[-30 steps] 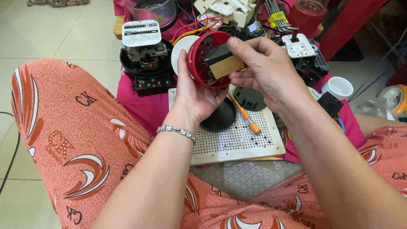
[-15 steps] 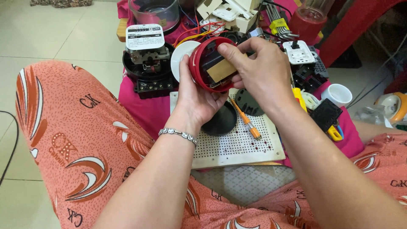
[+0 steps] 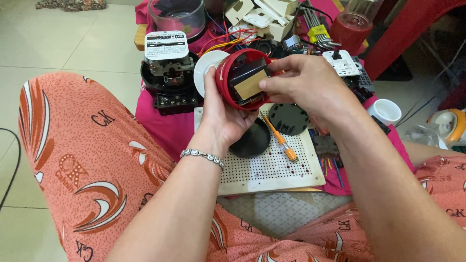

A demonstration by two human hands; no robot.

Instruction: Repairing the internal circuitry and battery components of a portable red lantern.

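Observation:
My left hand (image 3: pixel 224 116) grips a round red housing (image 3: pixel 228 80) from below and behind, its open side turned toward me. Inside it sits a dark block with a tan strip across it (image 3: pixel 249 83). My right hand (image 3: pixel 306 82) reaches in from the right, with its fingertips pinching the edge of that inner block. A silver bracelet (image 3: pixel 202 156) is on my left wrist. Under the hands lies a white perforated board (image 3: pixel 272 170) with two black round discs (image 3: pixel 288 118) and an orange-handled screwdriver (image 3: pixel 280 139) on it.
A black electric meter with a white label (image 3: pixel 167 63) stands at the back left on the pink cloth (image 3: pixel 162 126). A glass jar (image 3: pixel 177 14), white switch parts (image 3: pixel 262 14), hex keys (image 3: pixel 315 24), a red-based blender jug (image 3: pixel 354 24) and a white cup (image 3: pixel 386 111) crowd the back and right.
Both hands have stayed on the red housing, turning it slightly. My right hand's fingers have shifted onto the inner block.

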